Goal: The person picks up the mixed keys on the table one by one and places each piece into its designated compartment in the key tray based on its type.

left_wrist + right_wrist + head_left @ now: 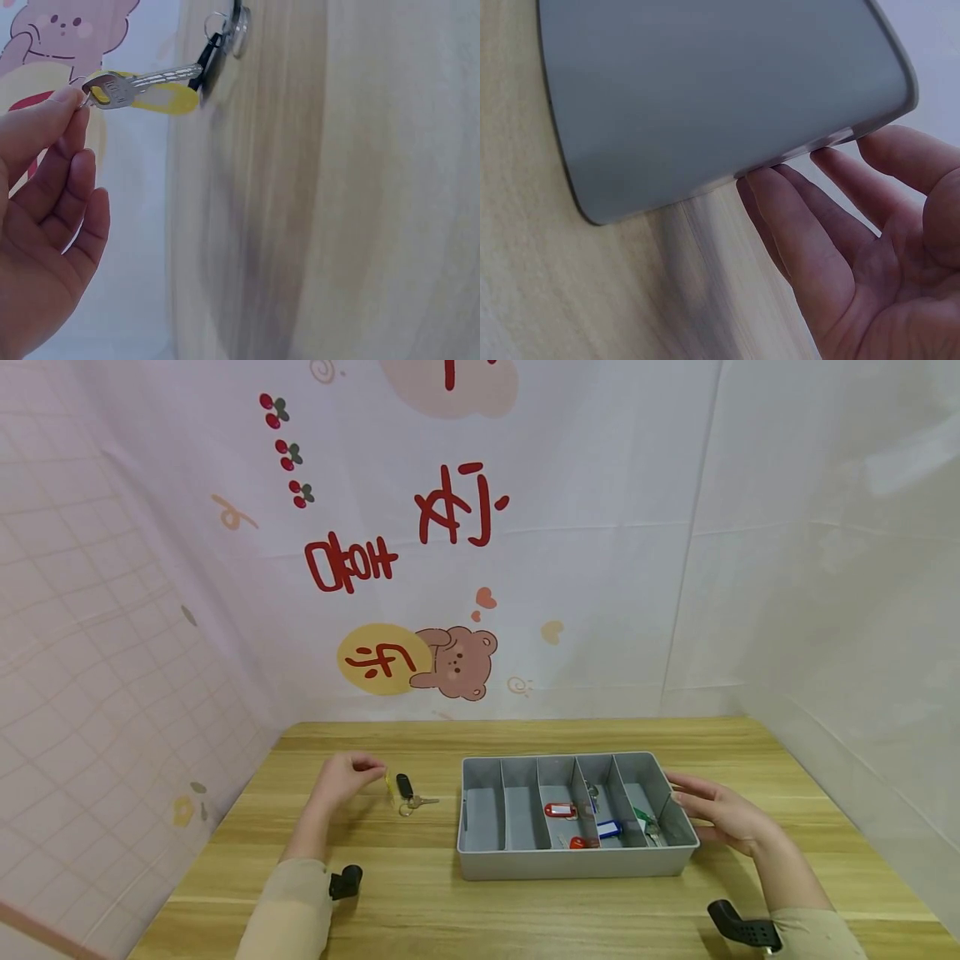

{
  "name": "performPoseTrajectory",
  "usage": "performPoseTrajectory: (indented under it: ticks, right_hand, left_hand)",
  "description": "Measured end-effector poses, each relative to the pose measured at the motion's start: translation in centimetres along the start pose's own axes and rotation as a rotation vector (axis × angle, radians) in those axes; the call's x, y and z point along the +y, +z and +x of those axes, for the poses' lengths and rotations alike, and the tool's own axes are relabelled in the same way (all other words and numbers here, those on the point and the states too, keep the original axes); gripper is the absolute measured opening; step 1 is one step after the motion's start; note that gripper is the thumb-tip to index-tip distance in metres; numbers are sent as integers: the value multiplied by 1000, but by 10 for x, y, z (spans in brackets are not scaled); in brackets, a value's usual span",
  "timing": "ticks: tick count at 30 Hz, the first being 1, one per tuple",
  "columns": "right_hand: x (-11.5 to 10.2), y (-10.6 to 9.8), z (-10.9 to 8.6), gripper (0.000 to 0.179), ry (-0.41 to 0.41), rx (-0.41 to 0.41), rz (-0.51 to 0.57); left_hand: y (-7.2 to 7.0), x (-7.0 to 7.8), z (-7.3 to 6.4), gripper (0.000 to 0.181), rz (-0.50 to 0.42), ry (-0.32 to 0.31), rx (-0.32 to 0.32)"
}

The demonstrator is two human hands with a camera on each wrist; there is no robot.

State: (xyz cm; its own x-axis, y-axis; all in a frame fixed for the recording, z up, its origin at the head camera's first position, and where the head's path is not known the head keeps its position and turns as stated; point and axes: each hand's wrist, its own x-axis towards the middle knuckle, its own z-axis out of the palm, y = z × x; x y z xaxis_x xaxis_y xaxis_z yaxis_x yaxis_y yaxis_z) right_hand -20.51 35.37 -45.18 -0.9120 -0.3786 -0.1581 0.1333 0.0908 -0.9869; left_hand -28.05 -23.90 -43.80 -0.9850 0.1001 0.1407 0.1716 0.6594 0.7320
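Observation:
My left hand (347,779) pinches the ring of a key (112,90) with a yellow key tag (171,99) between thumb and forefinger, above the table. Just beside it, a key (426,801) with a black tag (404,786) lies on the wood. At the right end of a grey divided box (570,863), my right hand (723,814) rests its fairly straight fingers on the outer wall, thumb by the rim. Inside the box lie a red tag (560,810), a second red tag (577,842), a blue tag (610,828) and a green tag (642,816).
The wooden table (390,910) meets a printed white cloth (600,527) at its back edge. Upright dividers (522,810) split the box into several compartments. Black wrist cameras sit on both forearms, the right one (738,927) near the box's front right corner.

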Motion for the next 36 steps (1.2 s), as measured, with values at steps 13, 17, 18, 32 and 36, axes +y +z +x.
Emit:
performPoseTrajectory:
  ticks: [13, 17, 18, 32, 36]
  right_hand:
    - [-2, 1, 1, 57, 12, 14, -27]
    - [-4, 3, 0, 58, 12, 18, -25]
    - [-4, 3, 0, 58, 12, 19, -22]
    - [-4, 2, 0, 55, 16, 21, -18]
    - [-4, 2, -1, 54, 12, 17, -14]
  left_hand:
    - [0, 22, 5, 14, -42, 64, 31]
    - [1, 29, 5, 14, -62, 72, 42]
    - [2, 31, 5, 13, -65, 71, 45]
    - [9, 57, 1, 15, -163, 75, 55]
    - [12, 62, 1, 15, -195, 80, 51]
